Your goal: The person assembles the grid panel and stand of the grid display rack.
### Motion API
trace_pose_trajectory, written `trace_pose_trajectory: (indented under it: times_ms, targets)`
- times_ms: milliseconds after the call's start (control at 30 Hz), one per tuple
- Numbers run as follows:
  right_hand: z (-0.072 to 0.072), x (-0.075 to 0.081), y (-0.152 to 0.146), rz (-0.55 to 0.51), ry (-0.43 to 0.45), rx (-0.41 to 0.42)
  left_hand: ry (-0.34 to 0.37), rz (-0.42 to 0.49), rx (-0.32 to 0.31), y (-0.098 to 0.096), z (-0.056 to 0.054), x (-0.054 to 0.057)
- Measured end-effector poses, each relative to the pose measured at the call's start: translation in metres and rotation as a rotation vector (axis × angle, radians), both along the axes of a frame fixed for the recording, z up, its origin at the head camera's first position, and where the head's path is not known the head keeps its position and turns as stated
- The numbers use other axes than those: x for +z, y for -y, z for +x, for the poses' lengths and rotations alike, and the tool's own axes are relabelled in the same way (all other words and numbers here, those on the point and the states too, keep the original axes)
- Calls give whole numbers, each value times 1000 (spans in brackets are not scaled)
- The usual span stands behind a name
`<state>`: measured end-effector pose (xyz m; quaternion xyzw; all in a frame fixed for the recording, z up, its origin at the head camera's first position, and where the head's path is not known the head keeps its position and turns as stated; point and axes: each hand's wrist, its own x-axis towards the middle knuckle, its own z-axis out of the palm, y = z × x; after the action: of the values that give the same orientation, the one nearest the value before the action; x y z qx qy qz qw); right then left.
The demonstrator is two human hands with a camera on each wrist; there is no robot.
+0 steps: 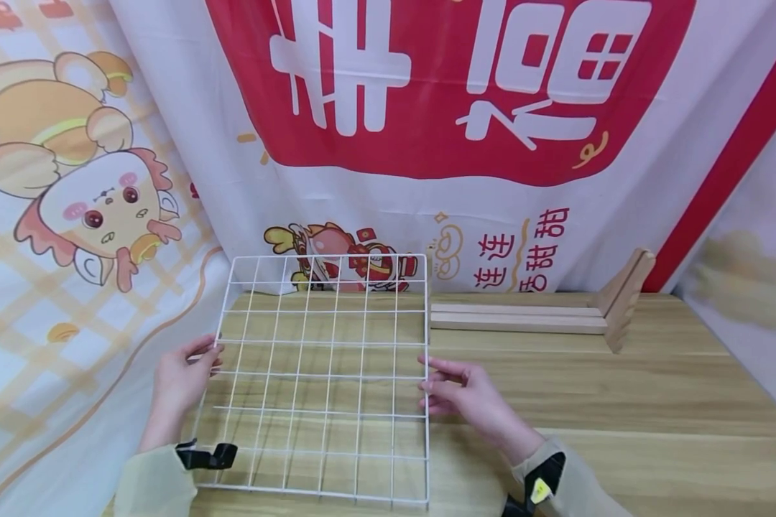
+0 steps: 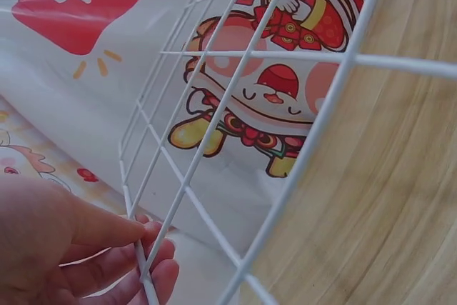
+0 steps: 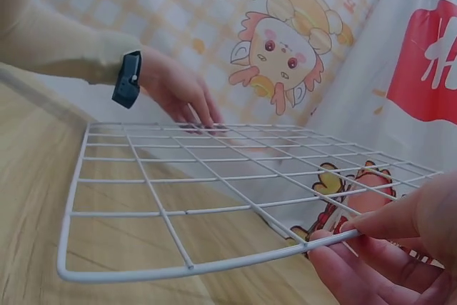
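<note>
Where a wooden table meets a printed backdrop, a white wire grid is held up

At far left hangs a checked cloth. Next, the left hand pinches the grid's left edge. The mesh partly covers a cartoon on the backdrop. The right hand pinches the opposite edge. Farther right, behind it, lies a wooden stand.

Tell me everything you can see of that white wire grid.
The white wire grid is a roughly square panel of thin crossing rods within a thicker frame with rounded corners, apparently coated metal. It appears to be held above the wooden table, close to flat. The left hand pinches its left edge; the right hand pinches its right edge.
</note>
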<state>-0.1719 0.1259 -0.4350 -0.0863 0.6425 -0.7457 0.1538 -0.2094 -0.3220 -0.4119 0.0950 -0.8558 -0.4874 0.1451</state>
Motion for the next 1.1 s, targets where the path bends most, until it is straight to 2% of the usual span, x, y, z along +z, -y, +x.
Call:
trace_pose_trajectory:
  times_ms: [300, 600, 833, 1100]
  targets:
    - [0, 7, -5, 44, -37, -40, -76, 2, 34, -9, -1, 7]
    - [0, 13, -9, 72, -88, -74, -115, 28, 68, -14, 0, 15]
    - [-1, 19, -7, 94, -116, -106, -161, 94, 111, -16, 2, 24]
    - [-3, 26, -9, 110, -152, -123, -211, 116, 139, -20, 5, 32]
